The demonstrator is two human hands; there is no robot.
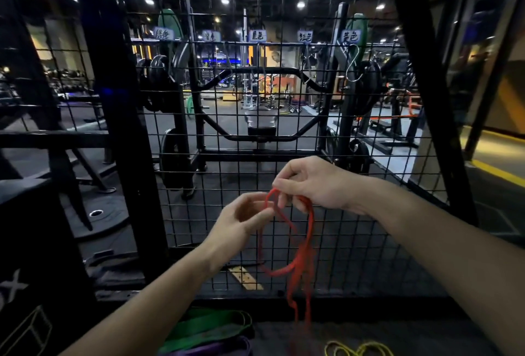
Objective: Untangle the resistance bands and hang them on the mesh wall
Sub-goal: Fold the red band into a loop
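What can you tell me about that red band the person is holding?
The red band is thin, flat and stretchy-looking, apparently rubber. It hangs in tangled, blurred loops in front of the mesh wall. The right hand pinches its top; the left hand holds a strand beside it. Its lower loops dangle toward the floor.

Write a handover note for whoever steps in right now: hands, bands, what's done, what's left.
Left hand: pinching the red band near its top.
Right hand: gripping the same band just above, fingers working the tangle.
The red band's loops hang twisted in front of the mesh wall.
Green band, purple band and yellow band lie below, untouched.
An empty hook hangs under the rightmost of five labels.
Done: no band visibly hung.
Left: untangle red, hang it, then the others.
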